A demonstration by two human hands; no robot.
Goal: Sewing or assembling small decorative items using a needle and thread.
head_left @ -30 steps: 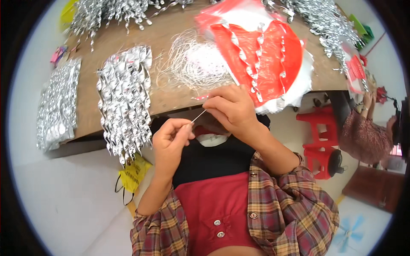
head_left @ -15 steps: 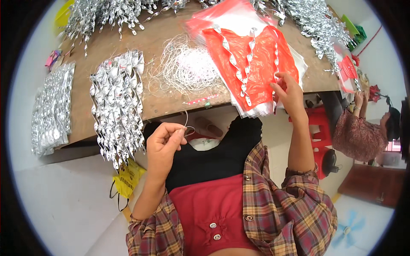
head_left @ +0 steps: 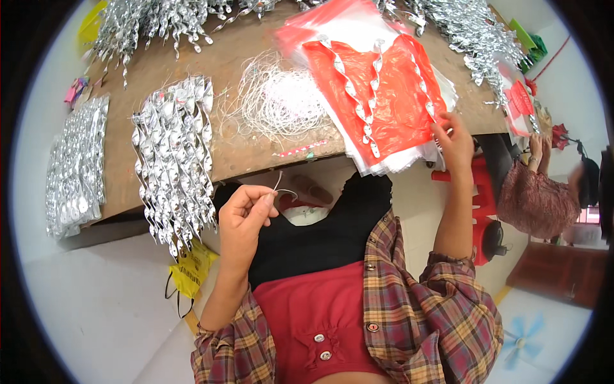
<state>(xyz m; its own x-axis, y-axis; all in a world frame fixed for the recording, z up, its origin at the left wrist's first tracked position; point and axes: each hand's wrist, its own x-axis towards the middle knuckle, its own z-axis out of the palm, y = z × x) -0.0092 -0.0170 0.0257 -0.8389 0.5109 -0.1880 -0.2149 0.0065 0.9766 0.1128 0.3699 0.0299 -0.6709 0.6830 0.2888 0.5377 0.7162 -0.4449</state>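
Note:
Between my left thumb and fingers (head_left: 249,211) is pinched a piece of thin white string (head_left: 287,192), its ends sticking out past the fingertips. At the right edge of a red plastic bag (head_left: 403,96), my right hand (head_left: 454,141) has its thumb and fingers closed round the lower part of a twisted silver strip (head_left: 421,80). The fingers partly hide that strip's lower end. Two more twisted silver strips (head_left: 351,89) lie on the same bag, meeting in a V toward the near edge.
Left of the bag is a tangled heap of white string (head_left: 284,99). Bundles of silver strips (head_left: 173,147) hang over the near table edge (head_left: 249,168); more silver piles (head_left: 153,25) line the far side. Another person (head_left: 537,198) sits at the right, near red stools (head_left: 483,205).
My right hand has moved to the right, and the silver strip under it now slants rightward across the bag. My left hand stays almost still with the string.

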